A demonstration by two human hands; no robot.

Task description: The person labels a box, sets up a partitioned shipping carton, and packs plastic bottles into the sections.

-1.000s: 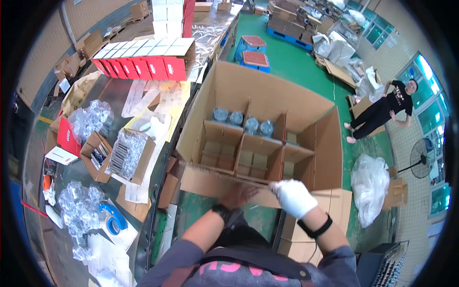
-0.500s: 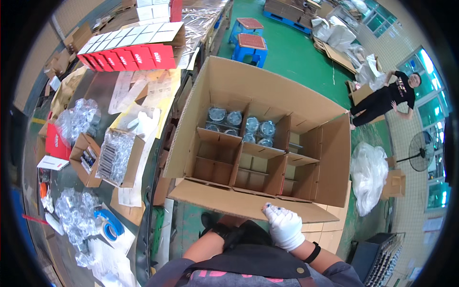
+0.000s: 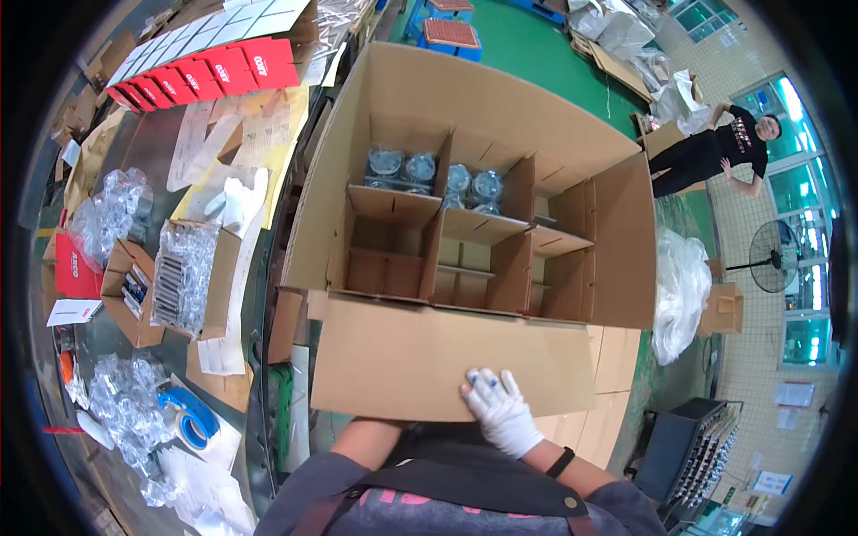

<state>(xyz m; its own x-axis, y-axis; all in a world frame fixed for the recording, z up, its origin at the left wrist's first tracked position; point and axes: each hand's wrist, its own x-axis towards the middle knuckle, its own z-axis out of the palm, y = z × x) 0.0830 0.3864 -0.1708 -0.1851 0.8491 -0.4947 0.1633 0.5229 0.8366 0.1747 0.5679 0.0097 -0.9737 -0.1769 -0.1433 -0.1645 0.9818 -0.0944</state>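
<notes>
Right hand (image 3: 502,413), in a white glove, lies low in the frame just right of centre with fingers curled over the lower edge of the near flap (image 3: 447,362) of the large cardboard box (image 3: 465,116), gripping that edge; left hand is hidden under the same flap, only the bare forearm (image 3: 366,439) showing, so its grip cannot be told. The box fills the middle of the frame directly above the grip, its cardboard dividers (image 3: 465,259) forming cells, with bagged round parts (image 3: 433,174) in the far cells. Left of the box: table (image 3: 152,143) with red cartons (image 3: 206,71) upper left, blue tape roll (image 3: 189,420) lower left.
</notes>
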